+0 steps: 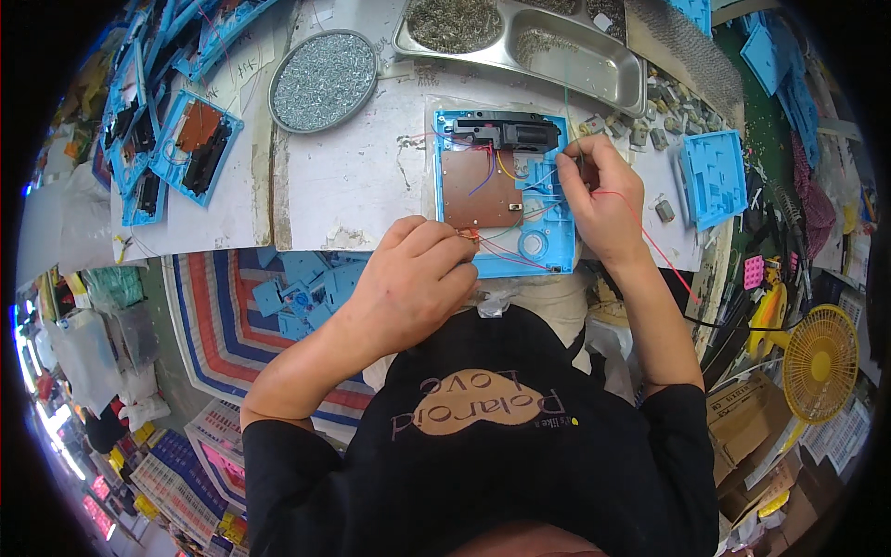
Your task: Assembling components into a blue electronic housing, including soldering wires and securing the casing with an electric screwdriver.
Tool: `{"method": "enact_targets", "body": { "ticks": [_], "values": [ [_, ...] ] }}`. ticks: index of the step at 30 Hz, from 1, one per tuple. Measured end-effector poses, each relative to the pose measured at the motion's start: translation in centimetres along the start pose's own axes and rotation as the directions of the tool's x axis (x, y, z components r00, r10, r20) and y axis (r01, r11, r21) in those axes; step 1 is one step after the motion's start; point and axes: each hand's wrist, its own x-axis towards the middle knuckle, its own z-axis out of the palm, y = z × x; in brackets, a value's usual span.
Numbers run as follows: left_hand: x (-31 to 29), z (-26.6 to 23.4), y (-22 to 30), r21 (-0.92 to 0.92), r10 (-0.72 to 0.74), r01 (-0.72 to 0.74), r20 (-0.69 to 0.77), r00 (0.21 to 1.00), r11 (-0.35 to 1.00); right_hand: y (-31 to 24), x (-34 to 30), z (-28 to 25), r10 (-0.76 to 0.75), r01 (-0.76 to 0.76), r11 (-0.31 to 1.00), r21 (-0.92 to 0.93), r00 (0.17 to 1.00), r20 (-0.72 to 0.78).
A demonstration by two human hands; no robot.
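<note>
A blue plastic housing [445, 125] lies on the table in front of me. Inside it sit a brown circuit board [471, 181] and a black mechanism [527, 137] along the far side. My left hand [418, 274] rests at the housing's near left corner, its fingertips closed on thin red-orange wires by the board's lower edge. At the right wall, my right hand [605, 200] pinches a thin wire between thumb and forefinger. A loose red wire [659, 249] trails from that hand toward the lower right. The wire ends inside both grips are hidden.
A round dish of small metal screws [325, 82] stands at the far left, beside several part-filled blue housings [197, 148]. Behind is a steel tray [594, 79] with springs. Small grey blocks [664, 116] and another blue shell [713, 178] lie right. A yellow fan [819, 362] stands lower right.
</note>
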Motion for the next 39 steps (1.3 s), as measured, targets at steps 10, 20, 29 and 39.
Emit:
{"method": "enact_targets", "body": {
  "ticks": [10,20,29,39],
  "values": [
    [2.1,0.9,1.8,-0.176,-0.089,0.075,-0.068,0.994,0.981,-3.6,-5.8,-6.4,-0.185,0.115,0.954,0.279,0.953,0.239],
    [-0.2,2.2,1.6,-0.120,0.172,-0.180,-0.070,0.983,0.976,-4.6,-4.4,-2.9,-0.449,0.481,0.877,0.018,0.804,0.390],
    [-5.3,1.9,-0.2,-0.053,-0.227,0.221,-0.150,0.962,0.974,-8.0,-5.4,1.8,-0.476,0.534,0.842,-0.080,0.803,0.359],
    [-4.5,-0.4,-0.5,-0.262,-0.113,0.127,0.067,0.991,0.957,-7.4,-6.2,3.0,-0.463,0.526,0.836,-0.155,0.829,0.314]
  ]
}}
